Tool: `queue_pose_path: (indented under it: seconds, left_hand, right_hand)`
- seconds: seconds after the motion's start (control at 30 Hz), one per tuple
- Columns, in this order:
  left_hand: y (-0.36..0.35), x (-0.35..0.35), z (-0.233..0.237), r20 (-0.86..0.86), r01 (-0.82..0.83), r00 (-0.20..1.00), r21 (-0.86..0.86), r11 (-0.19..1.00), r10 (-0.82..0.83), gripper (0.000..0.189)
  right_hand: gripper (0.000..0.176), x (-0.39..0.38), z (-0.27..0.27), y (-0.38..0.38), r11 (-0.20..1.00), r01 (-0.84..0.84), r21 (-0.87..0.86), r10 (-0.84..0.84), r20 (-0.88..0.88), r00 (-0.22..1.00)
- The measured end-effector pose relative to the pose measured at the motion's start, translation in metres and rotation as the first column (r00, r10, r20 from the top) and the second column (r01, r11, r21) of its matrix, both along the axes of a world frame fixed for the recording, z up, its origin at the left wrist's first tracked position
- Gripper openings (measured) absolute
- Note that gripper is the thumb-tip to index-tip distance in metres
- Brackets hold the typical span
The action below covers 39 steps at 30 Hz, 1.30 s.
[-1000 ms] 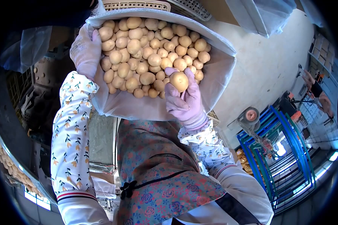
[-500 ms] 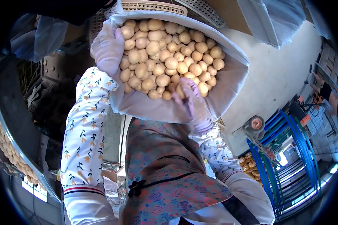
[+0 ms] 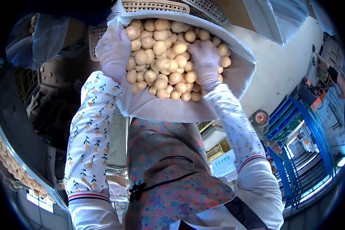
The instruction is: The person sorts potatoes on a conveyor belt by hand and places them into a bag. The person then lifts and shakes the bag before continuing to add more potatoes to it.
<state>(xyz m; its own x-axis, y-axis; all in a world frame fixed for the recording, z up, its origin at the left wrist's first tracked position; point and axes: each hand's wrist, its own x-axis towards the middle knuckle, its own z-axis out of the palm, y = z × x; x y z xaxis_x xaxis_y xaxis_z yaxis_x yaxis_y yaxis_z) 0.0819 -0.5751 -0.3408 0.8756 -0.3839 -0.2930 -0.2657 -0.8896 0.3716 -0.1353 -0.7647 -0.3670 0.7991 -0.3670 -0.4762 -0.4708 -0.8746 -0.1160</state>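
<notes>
Potatoes (image 3: 161, 65) are lying heaped inside a pale bag (image 3: 161, 110), the upper ones hiding those beneath. The left hand (image 3: 112, 51) is clamping the bag's side edge, its fingers partly concealed. The right hand (image 3: 205, 59), blurred, is covering some potatoes; I cannot tell whether it is grasping one. Between apron (image 3: 165, 172) and right sleeve (image 3: 239, 128), a light-blue box (image 3: 228, 169) is showing turquoise characters, too small to read. Beyond the bag, the view's top edge is cutting off a perforated crate (image 3: 155, 5).

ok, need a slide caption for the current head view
Gloved left hand grips the edge of a pale liner; gloved right hand is among the round, tan potatoes inside.
</notes>
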Motion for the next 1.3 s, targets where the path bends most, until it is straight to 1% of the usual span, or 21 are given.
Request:
queue_pose_path:
  seconds: [0.03,0.13,0.2,0.23,0.3,0.4,0.47,0.5,0.53,0.63,0.7,0.77,0.83,0.9,0.93,1.0,1.03,1.13,1.2,1.27,1.3]
  left_hand:
    - [0.001,-0.002,0.001,0.001,-0.003,1.0,0.004,1.0,0.003,0.031]
    - [-0.001,-0.005,0.004,-0.029,-0.025,0.999,0.028,0.999,0.026,0.033]
    - [0.003,-0.01,0.006,-0.068,-0.016,0.998,0.035,0.999,0.018,0.034]
    - [0.001,-0.007,0.007,-0.069,-0.018,0.997,0.032,0.999,0.02,0.034]
    - [0.004,-0.007,0.011,-0.071,-0.011,0.997,0.028,1.0,0.013,0.033]
    - [0.005,-0.009,0.005,-0.012,0.007,1.0,-0.006,1.0,-0.007,0.029]
    - [0.003,-0.008,0.009,-0.035,0.009,0.999,0.005,1.0,-0.009,0.03]
    - [0.005,-0.009,0.013,-0.04,0.008,0.999,0.009,1.0,-0.008,0.031]
    - [0.007,-0.009,0.013,-0.043,0.004,0.999,-0.021,1.0,-0.005,0.033]
    - [0.003,-0.007,0.015,-0.077,0.011,0.997,0.053,0.999,-0.007,0.042]
    - [0.014,-0.016,0.022,-0.155,-0.107,0.985,-0.198,0.974,0.077,0.049]
    - [0.044,-0.053,0.039,-0.292,-0.246,0.948,-0.429,0.869,0.124,0.057]
    - [0.082,-0.11,0.053,-0.431,-0.291,0.899,-0.467,0.835,0.072,0.056]
    - [0.113,-0.155,0.064,-0.54,-0.407,0.809,-0.227,0.885,0.234,0.057]
    - [0.174,-0.2,0.026,-0.101,-0.169,0.978,0.116,0.979,0.181,0.053]
    - [0.161,-0.188,0.036,-0.666,-0.537,0.53,0.215,0.816,0.525,0.048]
    - [0.152,-0.181,0.037,-0.817,-0.642,0.153,0.346,0.684,0.556,0.046]
    - [0.151,-0.17,0.033,-0.888,-0.763,-0.008,0.302,0.571,0.46,0.03]
    - [0.137,-0.158,0.031,-0.808,-0.843,0.303,0.019,0.538,0.505,0.02]
    - [0.104,-0.098,0.075,-0.952,-0.811,0.102,0.089,0.578,0.289,0.018]
    - [0.08,-0.077,0.097,-0.929,-0.735,0.257,-0.008,0.678,0.268,0.023]
  right_hand:
    - [0.036,-0.027,0.017,-0.022,0.97,0.21,-0.125,-0.22,-0.069,0.973]
    - [0.05,-0.063,0.039,-0.006,0.956,0.156,-0.249,-0.015,0.488,0.873]
    - [0.045,-0.037,0.077,0.056,0.975,0.167,0.145,-0.183,0.104,0.978]
    - [0.045,-0.016,0.079,0.087,0.974,-0.012,0.227,0.048,-0.153,0.987]
    - [0.051,-0.055,0.042,0.128,0.864,-0.424,0.271,0.342,0.3,0.89]
    - [0.049,-0.077,-0.003,0.08,0.801,-0.554,0.229,0.448,0.385,0.807]
    - [0.046,-0.085,0.011,0.053,0.925,-0.279,0.258,0.24,0.173,0.955]
    - [0.043,-0.053,0.048,0.041,0.991,-0.131,0.036,0.136,-0.299,0.944]
    - [0.039,-0.077,0.054,0.019,0.987,0.159,-0.036,-0.142,0.292,0.946]
    - [0.051,-0.121,0.104,0.001,0.965,0.261,-0.016,-0.228,0.438,0.87]
    - [0.062,-0.15,0.134,0.014,0.924,0.37,-0.096,-0.29,0.454,0.842]
    - [0.063,-0.209,0.123,0.04,0.788,0.611,-0.074,-0.535,0.408,0.74]
    - [0.057,-0.261,0.099,0.058,0.45,0.877,0.168,-0.893,0.115,0.436]
    - [0.049,-0.274,0.083,0.06,-0.034,0.938,0.346,-0.95,-0.302,0.077]
    - [0.046,-0.273,0.078,0.059,-0.24,0.908,0.343,-0.889,-0.453,-0.064]
    - [0.04,-0.249,0.075,0.066,-0.459,0.811,0.364,-0.82,-0.524,-0.229]
    - [0.039,-0.253,0.07,0.065,-0.464,0.799,0.383,-0.808,-0.554,-0.203]
    - [0.036,-0.254,0.07,0.055,-0.395,0.822,0.41,-0.793,-0.603,-0.081]
    - [0.032,-0.236,0.088,0.027,-0.302,0.839,0.452,-0.774,-0.63,0.061]
    - [0.037,-0.208,0.112,-0.017,-0.37,0.78,0.505,-0.7,-0.703,0.123]
    - [0.036,-0.197,0.123,-0.023,-0.144,0.719,0.68,-0.818,-0.491,0.301]
